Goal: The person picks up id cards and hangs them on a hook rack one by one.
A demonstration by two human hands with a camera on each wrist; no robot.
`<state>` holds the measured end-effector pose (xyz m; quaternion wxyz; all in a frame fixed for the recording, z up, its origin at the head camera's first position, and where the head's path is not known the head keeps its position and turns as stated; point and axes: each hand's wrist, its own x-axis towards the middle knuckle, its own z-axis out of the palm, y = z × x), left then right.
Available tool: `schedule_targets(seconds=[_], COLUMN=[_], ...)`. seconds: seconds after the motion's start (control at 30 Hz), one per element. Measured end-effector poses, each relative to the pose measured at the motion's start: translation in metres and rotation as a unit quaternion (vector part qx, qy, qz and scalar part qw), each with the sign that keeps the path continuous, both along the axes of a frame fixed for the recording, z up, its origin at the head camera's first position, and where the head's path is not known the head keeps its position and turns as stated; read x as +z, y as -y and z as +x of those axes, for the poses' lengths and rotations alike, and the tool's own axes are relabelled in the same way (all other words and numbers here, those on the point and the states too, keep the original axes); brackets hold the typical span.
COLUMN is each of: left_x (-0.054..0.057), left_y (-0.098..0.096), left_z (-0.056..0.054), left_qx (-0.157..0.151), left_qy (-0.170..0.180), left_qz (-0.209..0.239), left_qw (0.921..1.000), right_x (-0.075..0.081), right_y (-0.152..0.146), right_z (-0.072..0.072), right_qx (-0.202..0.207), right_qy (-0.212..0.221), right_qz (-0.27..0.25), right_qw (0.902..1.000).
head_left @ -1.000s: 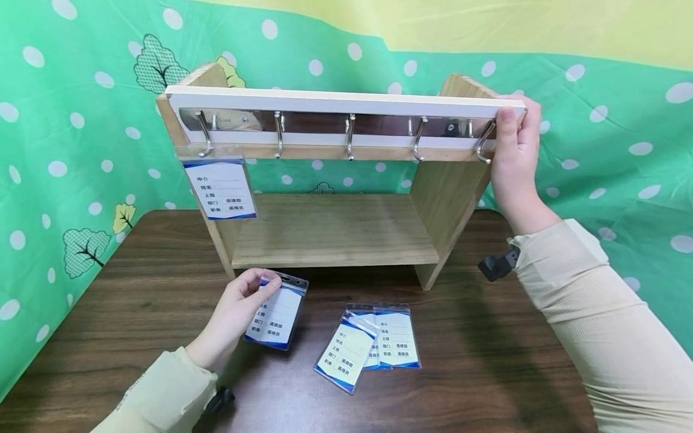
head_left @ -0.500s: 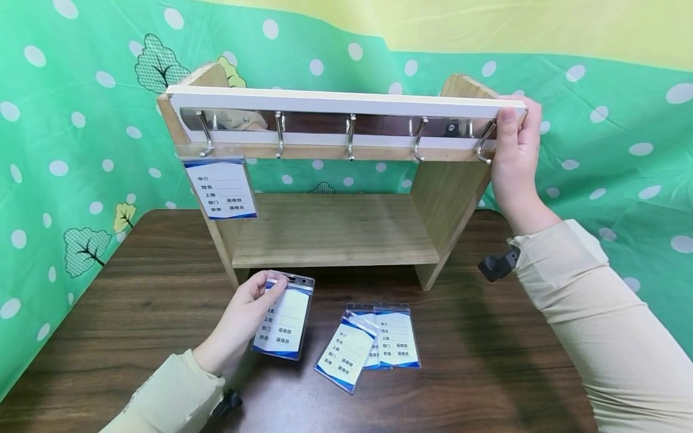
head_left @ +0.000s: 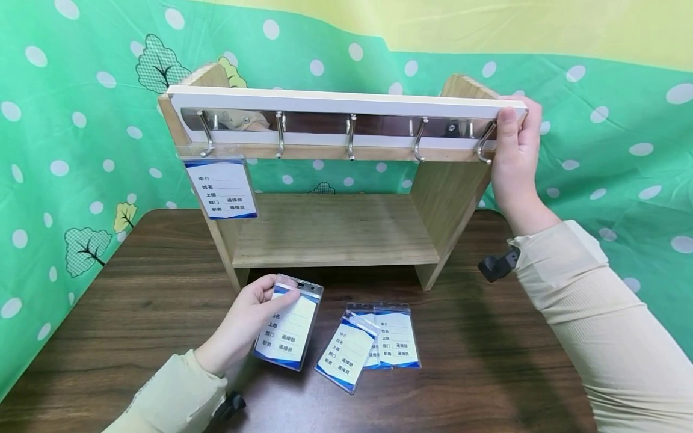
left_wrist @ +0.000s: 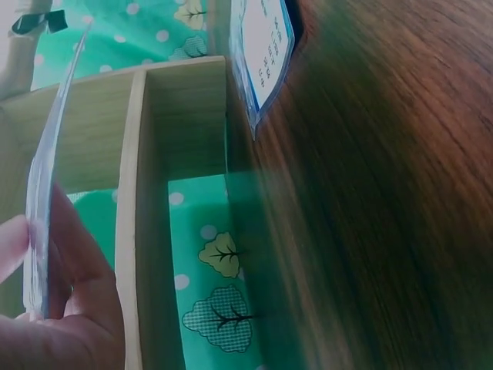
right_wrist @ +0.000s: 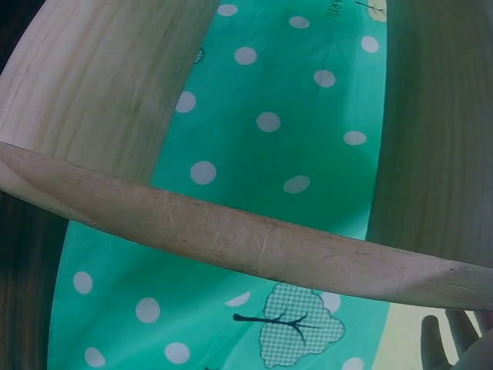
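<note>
My left hand [head_left: 238, 322] pinches the top edge of an ID badge [head_left: 287, 337] in a clear plastic sleeve, just above the table in front of the wooden rack [head_left: 335, 234]. In the left wrist view that badge [left_wrist: 42, 185] shows nearly edge-on between thumb and fingers. My right hand [head_left: 514, 162] grips the right end of the rack's white hook board [head_left: 346, 102], its thumb on the front. Several metal hooks [head_left: 351, 137] line this board. Another badge [head_left: 223, 187] hangs at the leftmost hook. Three more badges [head_left: 346, 355] lie overlapping on the table.
The rack stands on a dark wooden table [head_left: 476, 361], with a lower shelf [head_left: 335, 210] inside it. Behind it hangs a green polka-dot cloth [head_left: 595, 132]. The loose badges lie close to the right of my left hand.
My left hand has moved slightly right and toward the table's front with the badge. The right hand, rack and other badges have stayed in place.
</note>
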<state>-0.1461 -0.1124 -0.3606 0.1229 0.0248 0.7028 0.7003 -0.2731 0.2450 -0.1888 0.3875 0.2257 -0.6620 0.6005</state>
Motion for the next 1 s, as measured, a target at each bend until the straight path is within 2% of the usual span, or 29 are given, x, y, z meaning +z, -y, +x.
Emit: schedule_targets(seconds=[0.37, 0.47, 0.63, 1.0], left_x=[0.001, 0.003, 0.006, 0.013], left_y=[-0.003, -0.005, -0.009, -0.014], left_z=[0.001, 0.001, 0.000, 0.001], left_qx=[-0.024, -0.025, -0.022, -0.029], left_qy=[-0.014, -0.016, -0.015, -0.037], left_qz=[-0.014, -0.015, -0.018, -0.027], left_qw=[0.9995, 0.9995, 0.9995, 0.9985], right_x=[0.000, 0.000, 0.000, -0.001], right_y=[0.001, 0.002, 0.001, -0.001], right_z=[0.001, 0.002, 0.001, -0.001], right_qx=[0.005, 0.009, 0.005, 0.006], right_qy=[-0.003, 0.005, -0.005, 0.004], right_qz=[-0.003, -0.011, 0.004, 0.002], right_qw=[1.0000, 0.9999, 1.0000, 1.0000])
